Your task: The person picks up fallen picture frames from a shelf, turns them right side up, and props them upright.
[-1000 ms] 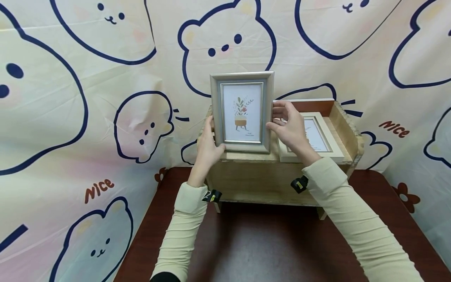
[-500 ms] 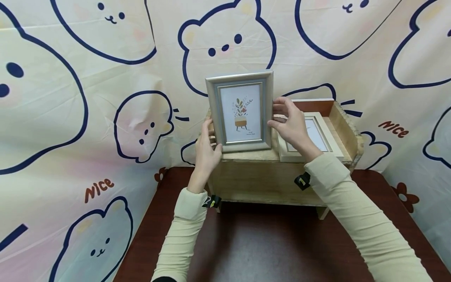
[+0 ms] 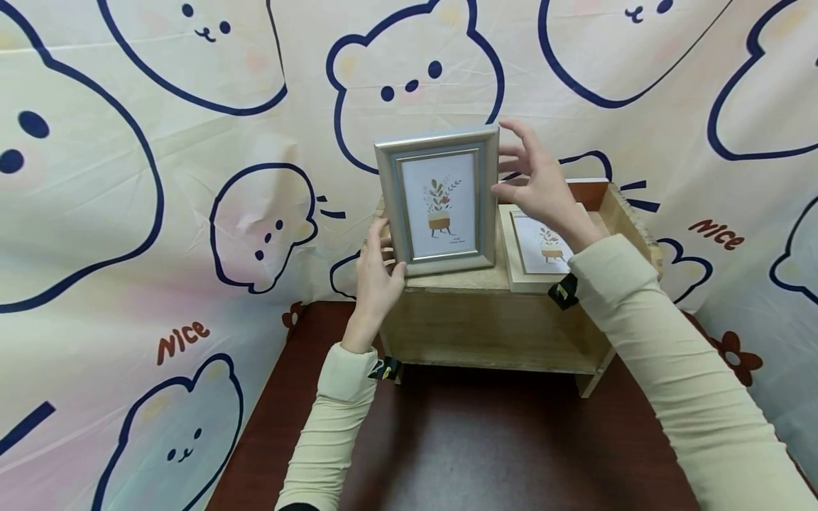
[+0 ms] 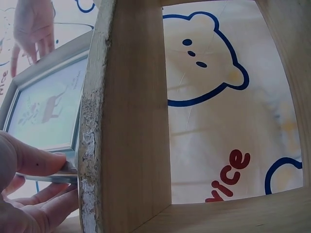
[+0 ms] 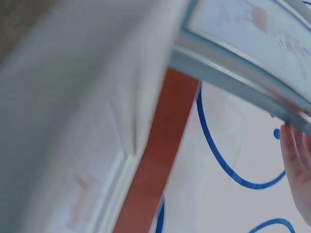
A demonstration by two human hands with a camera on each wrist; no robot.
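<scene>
A silver-grey picture frame [image 3: 441, 202] with a potted-plant print stands on top of the small wooden shelf [image 3: 498, 326], leaning slightly. At its lower left corner my left hand [image 3: 378, 273] holds it, thumb in front and fingers behind; the left wrist view shows this thumb [image 4: 41, 160] on the frame's edge. My right hand [image 3: 543, 177] is beside the frame's upper right edge, its fingers spread and fairly straight. In the right wrist view, its fingertips [image 5: 291, 145] are at the frame's side. Beneath the right forearm lies a cream picture frame [image 3: 514, 262], partly hidden.
The shelf's right side panel [image 3: 633, 220] rises beyond the cream frame, with a reddish-brown back strip [image 3: 588, 191]. Dark table surface [image 3: 473, 440] lies in front. A cloth backdrop [image 3: 255, 142] with cartoon animals hangs close behind and at the sides.
My right hand has slid upward along the silver frame's right edge and spread its fingers. The frame has turned slightly. My left hand has dropped a little and stays at the lower left corner.
</scene>
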